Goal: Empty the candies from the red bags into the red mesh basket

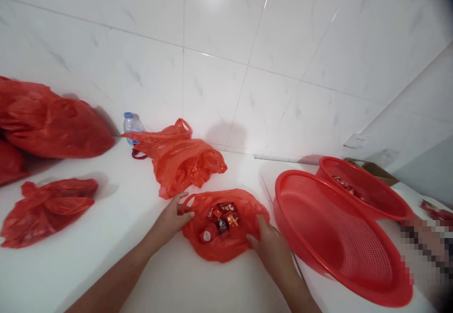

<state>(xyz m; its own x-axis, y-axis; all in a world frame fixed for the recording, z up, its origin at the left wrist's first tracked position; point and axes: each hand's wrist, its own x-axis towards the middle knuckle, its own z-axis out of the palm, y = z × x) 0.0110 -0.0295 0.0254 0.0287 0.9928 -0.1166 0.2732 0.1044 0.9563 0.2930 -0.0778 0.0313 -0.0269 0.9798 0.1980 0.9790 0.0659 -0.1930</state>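
Observation:
An open red plastic bag [226,251] lies on the white table, with several small wrapped packets [222,218] in red, gold and dark colours inside. My left hand [174,216] grips the bag's left edge near a handle loop, thumb and fingers round the film. At the opposite edge, my right hand [267,240] has its thumb inside the rim and its fingers on the film, pinching it. Just behind lies a crumpled orange-red bag [184,157], close to my left fingertips.
Right of the bag stands a large red perforated basket [329,228], with a second red basket [375,185] behind it holding packets. A tied red bag [53,209] and big full bags [60,124] are at left. A bottle [130,124] stands by the tiled wall.

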